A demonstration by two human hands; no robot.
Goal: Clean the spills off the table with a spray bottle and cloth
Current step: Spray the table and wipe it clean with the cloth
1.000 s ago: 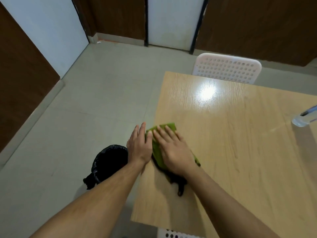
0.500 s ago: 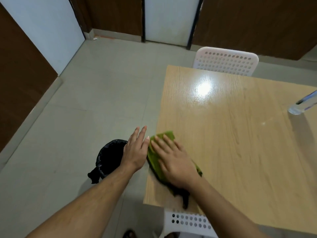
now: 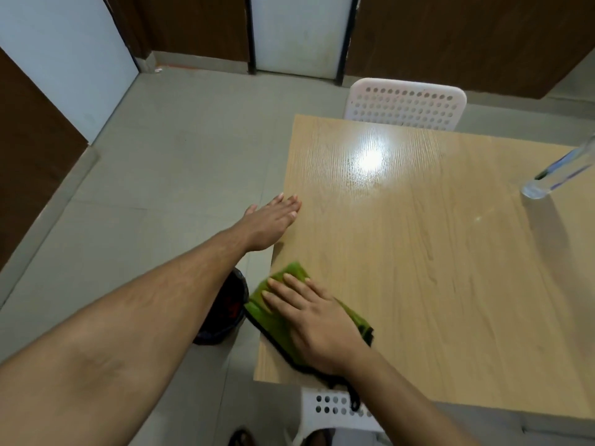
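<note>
Since the cloth (image 3: 289,304) is soft, light and limp, it likely slides best under a flat palm; the right hand (image 3: 317,320) presses it with straight fingers at the table's (image 3: 418,268) near-left edge. Left hand (image 3: 273,220) rests open at that edge farther up. A bottle (image 3: 557,173) stands far right, a bin (image 3: 225,313) below; nothing blocks.

This looks like a plain indoor room, perhaps a small dining or break area; which one cannot be told. A light wood-grain table (image 3: 434,268) fills the right of the frame, with a white perforated plastic chair (image 3: 405,104) at its far edge and another (image 3: 338,410) at the bottom. Grey floor tiles (image 3: 167,162) spread left. Dark brown wall panels (image 3: 467,37) and white panels (image 3: 296,30) line the top. A black-lined bin (image 3: 222,313) stands by the table.
</note>
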